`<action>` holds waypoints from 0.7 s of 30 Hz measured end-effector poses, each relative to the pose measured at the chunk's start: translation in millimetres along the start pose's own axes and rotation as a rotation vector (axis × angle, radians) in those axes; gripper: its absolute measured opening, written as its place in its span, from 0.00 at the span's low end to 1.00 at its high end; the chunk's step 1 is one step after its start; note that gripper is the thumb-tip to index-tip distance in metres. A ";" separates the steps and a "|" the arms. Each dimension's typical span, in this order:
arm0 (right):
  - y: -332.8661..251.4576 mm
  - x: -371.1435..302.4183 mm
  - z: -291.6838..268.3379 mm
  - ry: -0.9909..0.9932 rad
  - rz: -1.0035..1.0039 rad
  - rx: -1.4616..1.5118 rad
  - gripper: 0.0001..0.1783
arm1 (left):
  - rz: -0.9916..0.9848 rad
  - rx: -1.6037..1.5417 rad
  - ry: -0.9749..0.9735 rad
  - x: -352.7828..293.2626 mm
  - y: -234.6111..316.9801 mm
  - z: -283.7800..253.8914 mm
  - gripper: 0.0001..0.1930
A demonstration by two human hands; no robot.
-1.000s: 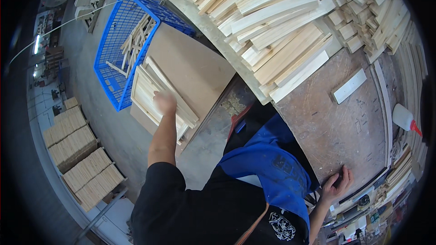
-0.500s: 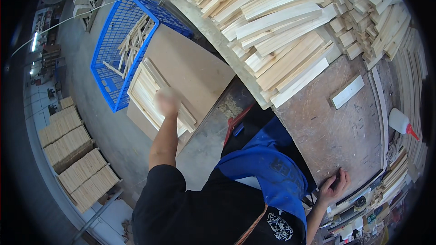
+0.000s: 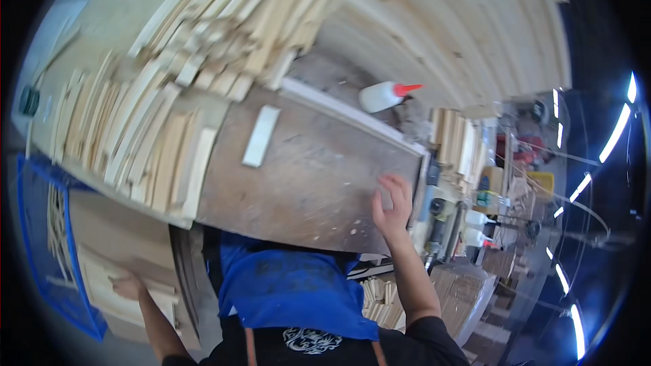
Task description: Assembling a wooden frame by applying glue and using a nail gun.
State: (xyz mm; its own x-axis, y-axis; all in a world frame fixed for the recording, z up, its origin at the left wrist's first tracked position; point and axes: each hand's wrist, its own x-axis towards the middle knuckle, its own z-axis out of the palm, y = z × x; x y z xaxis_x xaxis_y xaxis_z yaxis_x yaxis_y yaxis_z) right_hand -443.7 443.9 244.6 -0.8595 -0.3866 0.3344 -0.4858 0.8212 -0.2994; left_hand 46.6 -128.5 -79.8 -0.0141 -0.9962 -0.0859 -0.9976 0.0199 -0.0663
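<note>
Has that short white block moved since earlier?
No; the white block keeps its place against the pale edge strip; the view has turned.

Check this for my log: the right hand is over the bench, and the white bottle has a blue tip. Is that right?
Not quite: the tip of the white bottle is red, not blue, as the head view shows. The right hand is over the bench, as you say.

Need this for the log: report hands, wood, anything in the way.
Left hand at light wood pieces, grip unclear. Right hand open, empty, at brown benchtop. Short pale block lying on benchtop, possible obstruction.
</note>
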 end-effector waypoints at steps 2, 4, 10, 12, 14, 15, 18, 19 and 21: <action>14.6 49.0 -0.5 0.126 0.000 -0.065 0.19 | 0.121 -0.081 0.312 -4.5 21.4 -26.3 0.38; 44.5 90.6 6.3 0.229 0.042 -0.121 0.22 | 0.407 -0.344 0.410 -35.9 78.3 -76.1 0.35; 164.7 146.5 43.9 0.206 0.157 -0.128 0.26 | 0.853 -0.741 0.439 -134.6 202.2 -143.0 0.25; 171.5 147.9 47.5 -0.082 0.280 -0.137 0.26 | 1.005 -0.795 0.498 -166.9 235.0 -170.0 0.23; 172.6 152.9 45.5 -0.052 0.373 -0.128 0.22 | 1.131 -0.881 0.503 -191.3 265.1 -190.1 0.20; 169.7 154.8 46.0 -0.025 0.366 -0.113 0.22 | 1.178 -0.935 0.498 -204.2 278.4 -200.4 0.18; 173.5 155.7 28.0 -0.100 0.378 -0.081 0.18 | 1.281 -1.048 0.507 -235.2 300.9 -214.4 0.16; 173.8 152.4 25.1 -0.102 0.403 -0.073 0.17 | 1.353 -1.059 0.461 -243.4 309.1 -218.3 0.16; 161.2 171.9 5.5 -0.065 0.420 -0.058 0.16 | 1.439 -1.085 0.450 -250.2 329.9 -229.3 0.16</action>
State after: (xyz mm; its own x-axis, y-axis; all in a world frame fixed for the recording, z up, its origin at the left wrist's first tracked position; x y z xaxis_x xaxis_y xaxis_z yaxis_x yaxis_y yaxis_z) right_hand -670.7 507.5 249.0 -0.9900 -0.0374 0.1364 -0.0830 0.9344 -0.3463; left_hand -294.5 107.8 147.8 -0.6177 -0.2119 0.7573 0.1982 0.8900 0.4107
